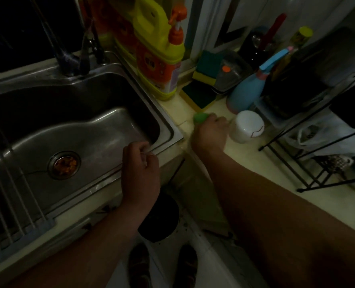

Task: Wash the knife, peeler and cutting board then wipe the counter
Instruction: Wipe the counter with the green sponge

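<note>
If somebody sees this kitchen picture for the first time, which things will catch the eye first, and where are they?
First the big yellow and orange plastic detergent jug with its orange pump, standing behind the right corner of the shiny steel sink. Next the right hand, which grips a bright green pad on the pale counter beside a white round container. The left hand is at the sink's front rim.

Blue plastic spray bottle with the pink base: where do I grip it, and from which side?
Blue plastic spray bottle: best grip the narrow neck under its trigger head, coming from the left. It stands upright, the black wire rack crowds its right and the round white pot stands in front.
</note>
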`<state>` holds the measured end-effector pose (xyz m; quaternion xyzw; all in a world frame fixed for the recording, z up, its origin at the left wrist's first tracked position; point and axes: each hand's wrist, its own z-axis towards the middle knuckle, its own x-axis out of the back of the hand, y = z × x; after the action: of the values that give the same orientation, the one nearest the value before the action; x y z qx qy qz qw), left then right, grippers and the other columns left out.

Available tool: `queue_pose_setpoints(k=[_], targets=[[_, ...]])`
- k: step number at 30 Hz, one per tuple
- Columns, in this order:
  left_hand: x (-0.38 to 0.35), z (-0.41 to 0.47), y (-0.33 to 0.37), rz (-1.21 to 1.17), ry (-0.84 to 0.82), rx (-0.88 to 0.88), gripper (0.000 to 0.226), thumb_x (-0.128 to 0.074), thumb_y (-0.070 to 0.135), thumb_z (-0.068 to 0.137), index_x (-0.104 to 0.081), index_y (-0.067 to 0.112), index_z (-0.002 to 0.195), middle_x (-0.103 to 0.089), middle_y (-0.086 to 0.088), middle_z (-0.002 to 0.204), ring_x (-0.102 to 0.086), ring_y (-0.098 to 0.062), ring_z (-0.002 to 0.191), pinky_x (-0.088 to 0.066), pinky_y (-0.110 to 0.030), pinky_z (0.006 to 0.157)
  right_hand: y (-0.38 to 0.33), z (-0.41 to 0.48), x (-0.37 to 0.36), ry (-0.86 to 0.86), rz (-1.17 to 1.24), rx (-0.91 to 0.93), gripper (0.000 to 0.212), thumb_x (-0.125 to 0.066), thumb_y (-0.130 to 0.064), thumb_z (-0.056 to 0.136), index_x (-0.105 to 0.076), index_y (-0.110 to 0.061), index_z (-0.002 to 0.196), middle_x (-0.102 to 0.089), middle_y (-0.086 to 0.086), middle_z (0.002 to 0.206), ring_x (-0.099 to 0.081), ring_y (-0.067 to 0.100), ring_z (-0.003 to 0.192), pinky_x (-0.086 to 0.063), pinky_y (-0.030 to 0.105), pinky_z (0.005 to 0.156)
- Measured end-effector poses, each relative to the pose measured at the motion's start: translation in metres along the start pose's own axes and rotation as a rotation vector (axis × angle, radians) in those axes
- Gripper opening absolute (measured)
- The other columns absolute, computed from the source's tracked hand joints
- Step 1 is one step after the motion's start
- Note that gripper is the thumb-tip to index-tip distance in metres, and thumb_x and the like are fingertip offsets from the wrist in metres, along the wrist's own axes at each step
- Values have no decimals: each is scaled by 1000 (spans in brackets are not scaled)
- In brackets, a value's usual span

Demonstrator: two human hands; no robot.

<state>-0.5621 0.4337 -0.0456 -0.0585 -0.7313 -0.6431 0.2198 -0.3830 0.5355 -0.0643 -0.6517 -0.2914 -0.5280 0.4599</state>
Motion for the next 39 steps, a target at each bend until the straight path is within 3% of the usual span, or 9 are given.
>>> queue_pose_setpoints(k=[5,8,11,16,22,25,28,35,39], targets=[[-11,-10,2,-16,-29,19,23,-54,16,97,-57,25,118,-59,5,118,-57,-9,101,-45,-18,80,-12,-37,23,-127,307,259,43,-64,-43,95,-58,-16,128,-58,9,119,-57,24,104,-46,33,82],[-33,-20,20,-19,-116,21,23,-52,20,99,-57,28,120,-60,8,118,-56,-8,102,-41,-17,76,64,-96,61,56,338,93,46,-65,-44,95,-57,-18,132,-59,4,124,-55,17,110,-47,30,90],[-66,-33,39,-6,-278,-31,33,-51,20,99,-58,25,130,-60,7,127,-55,-7,110,-41,-21,89,164,-141,93,188,206,-177,48,-66,-45,94,-57,-16,132,-58,8,125,-57,23,111,-49,34,91],[-110,-64,53,-34,-491,-70,42,-51,17,99,-55,23,139,-59,3,134,-56,-12,114,-43,-25,92,222,-172,88,150,57,-597,50,-57,-50,98,-53,-12,130,-54,17,124,-58,37,109,-51,45,89],[-110,-88,43,0,-415,-27,37,-48,23,102,-54,24,138,-58,-1,133,-58,-17,114,-51,-37,95,128,-153,60,-10,312,-74,44,-65,-41,94,-57,-18,130,-55,5,121,-56,18,102,-51,33,83],[-102,-84,40,-22,-394,16,36,-46,23,105,-51,22,141,-55,-1,137,-55,-12,115,-45,-27,91,183,-153,88,143,308,-307,51,-66,-49,94,-56,-15,130,-57,7,123,-59,22,104,-51,35,86],[-101,-87,39,-16,-392,37,37,-45,22,106,-49,20,143,-53,-2,142,-53,-11,121,-41,-24,94,226,-188,94,116,188,-566,56,-63,-55,94,-53,-12,128,-55,14,123,-59,33,107,-53,42,87],[-97,-99,45,65,-224,-25,40,-40,32,107,-47,21,145,-51,-2,141,-51,-12,120,-45,-28,97,110,-170,46,-133,434,33,31,-66,-34,94,-56,-20,121,-53,1,113,-53,15,96,-52,33,81],[-90,-102,56,19,-188,-60,44,-42,33,107,-40,22,149,-40,0,148,-39,10,103,-33,0,77,162,-148,73,57,431,-159,44,-67,-42,94,-53,-20,129,-55,3,120,-55,18,104,-51,34,85]])
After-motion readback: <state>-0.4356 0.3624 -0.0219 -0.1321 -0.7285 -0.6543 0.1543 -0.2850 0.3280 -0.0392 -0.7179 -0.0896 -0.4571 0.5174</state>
